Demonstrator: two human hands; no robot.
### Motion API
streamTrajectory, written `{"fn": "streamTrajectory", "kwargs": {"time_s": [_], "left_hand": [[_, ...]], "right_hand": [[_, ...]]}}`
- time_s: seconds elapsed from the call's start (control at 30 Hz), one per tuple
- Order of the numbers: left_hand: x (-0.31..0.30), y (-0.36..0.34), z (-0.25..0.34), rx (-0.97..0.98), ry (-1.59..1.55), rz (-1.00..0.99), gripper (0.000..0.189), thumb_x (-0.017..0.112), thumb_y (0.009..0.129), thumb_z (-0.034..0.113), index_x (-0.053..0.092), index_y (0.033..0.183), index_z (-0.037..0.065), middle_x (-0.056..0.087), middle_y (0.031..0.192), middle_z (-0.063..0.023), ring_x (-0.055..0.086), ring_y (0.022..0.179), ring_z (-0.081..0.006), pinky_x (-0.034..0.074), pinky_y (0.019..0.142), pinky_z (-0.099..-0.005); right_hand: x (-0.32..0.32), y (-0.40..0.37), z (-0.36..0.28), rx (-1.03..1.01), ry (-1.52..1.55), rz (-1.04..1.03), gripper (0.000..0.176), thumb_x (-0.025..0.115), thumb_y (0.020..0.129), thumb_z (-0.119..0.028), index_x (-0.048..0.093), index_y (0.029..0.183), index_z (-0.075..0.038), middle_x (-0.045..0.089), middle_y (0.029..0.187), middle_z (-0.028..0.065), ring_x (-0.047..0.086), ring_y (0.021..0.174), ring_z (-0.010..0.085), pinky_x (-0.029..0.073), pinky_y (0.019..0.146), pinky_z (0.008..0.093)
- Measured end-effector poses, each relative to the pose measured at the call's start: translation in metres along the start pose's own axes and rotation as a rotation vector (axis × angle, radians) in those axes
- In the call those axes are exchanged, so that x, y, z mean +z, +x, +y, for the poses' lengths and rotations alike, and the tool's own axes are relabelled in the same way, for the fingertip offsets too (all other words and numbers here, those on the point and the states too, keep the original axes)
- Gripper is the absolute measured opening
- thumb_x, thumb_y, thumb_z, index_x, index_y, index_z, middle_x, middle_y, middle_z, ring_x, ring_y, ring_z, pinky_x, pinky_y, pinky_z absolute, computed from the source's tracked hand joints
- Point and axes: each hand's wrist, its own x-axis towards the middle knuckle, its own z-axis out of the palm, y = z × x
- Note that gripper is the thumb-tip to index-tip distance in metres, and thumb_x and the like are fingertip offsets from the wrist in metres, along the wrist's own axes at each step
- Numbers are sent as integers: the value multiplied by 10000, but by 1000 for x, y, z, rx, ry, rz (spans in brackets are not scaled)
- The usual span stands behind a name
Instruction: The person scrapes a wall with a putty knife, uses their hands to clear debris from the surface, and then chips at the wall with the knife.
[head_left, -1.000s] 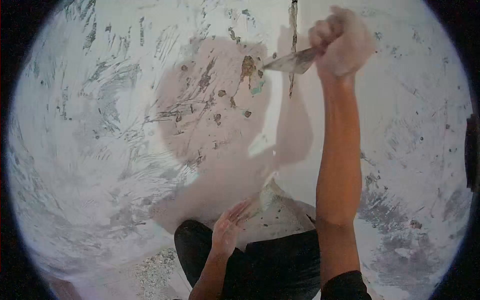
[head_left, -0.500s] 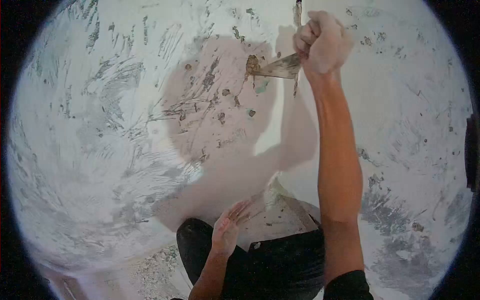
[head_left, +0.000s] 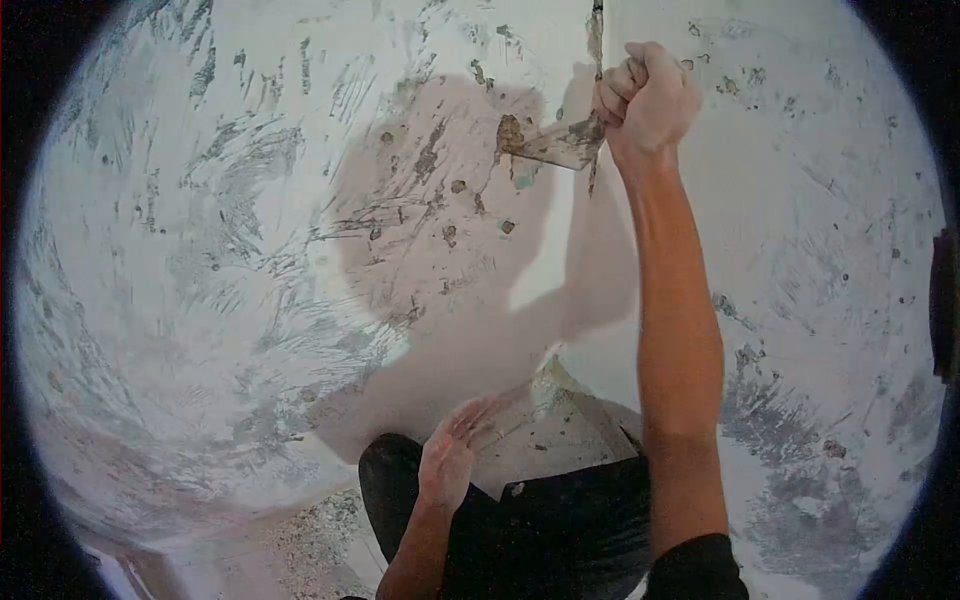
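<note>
My right hand (head_left: 650, 100) is closed around a putty knife (head_left: 562, 146), raised against the wall near the top of the view. The knife's handle is hidden in my fist. Its broad, smeared blade points left, and its far end lies at a brown chipped patch (head_left: 510, 132). Low in the view, my left hand (head_left: 450, 455) is open above my knee, fingers stretched out and holding nothing. Beside those fingers is a pale, speckled surface (head_left: 545, 435) with a pointed top; I cannot make out what it is.
The white wall (head_left: 250, 330) is scuffed grey, with many small chips. A dark vertical crack (head_left: 597, 40) runs above my right fist. My dark-clothed legs (head_left: 570, 525) are close to the wall. Crumbled debris (head_left: 320, 545) lies at the lower left.
My right fist has dropped slightly, and the blade has tilted a little, still at the brown patch. The view has shifted slightly. My left hand remains open in nearly the same place.
</note>
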Motion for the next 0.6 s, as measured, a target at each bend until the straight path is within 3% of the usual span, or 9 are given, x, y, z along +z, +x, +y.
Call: {"fn": "streamTrajectory", "kwargs": {"time_s": [0.1,0.17,0.2,0.3,0.33,0.4,0.47,0.53,0.6], "left_hand": [[-1,2,-2,7,14,20,685,471,844,456,367,1325,-20,362,1377,-223,308,1298,-380,230,1053,-481],[5,0,0,-21,-16,33,682,475,842,457,371,1326,-13,370,1374,-220,323,1292,-371,237,1049,-477],[6,1,-1,-23,-15,30,682,475,842,457,371,1326,-13,370,1374,-220,323,1292,-371,237,1049,-477],[4,1,-4,-30,10,8,676,472,845,448,368,1328,-12,376,1371,-218,330,1290,-363,233,1051,-476],[3,1,-6,-3,-5,-24,664,464,851,439,370,1327,-14,381,1369,-212,329,1291,-362,234,1051,-474],[0,2,-7,25,-22,-40,653,457,857,430,372,1326,-16,386,1367,-207,328,1292,-361,234,1052,-472],[-5,-1,-8,-56,11,-5,634,438,875,425,371,1327,-14,376,1379,-194,322,1298,-352,240,1050,-471],[-8,0,-8,-29,-6,-4,612,439,883,415,380,1322,-7,383,1377,-182,335,1291,-338,256,1042,-468],[-11,1,-9,9,-24,-1,589,440,892,406,389,1317,0,389,1375,-170,348,1284,-325,272,1034,-465]], "right_hand": [[-17,12,-14,-122,-120,-48,259,413,868,-160,499,636,-80,385,542,40,346,471,164,392,490,305],[-48,23,-10,-63,222,-293,274,403,875,-210,550,692,-68,383,531,46,372,476,167,409,503,298],[-43,13,8,-65,221,-290,274,403,875,-210,550,692,-68,383,531,46,372,476,167,409,503,298],[5,-48,80,2,-470,-60,212,507,847,-129,499,654,-43,451,544,-24,430,538,106,409,544,252],[12,-53,61,-11,-459,-62,212,507,847,-129,499,654,-43,451,544,-24,430,538,106,409,544,252],[12,-62,12,25,-134,144,212,540,831,-135,468,654,-45,353,533,-18,354,443,94,286,403,244],[0,-69,-14,2,13,233,247,528,839,-137,456,618,-53,349,559,-12,351,497,108,297,457,250],[-22,-100,-13,-87,150,22,234,519,834,-131,481,616,-55,358,588,-3,351,540,149,319,520,282],[-36,-146,3,-281,-124,-215,64,575,754,-38,556,695,-20,494,577,50,470,555,165,365,488,278]]}}
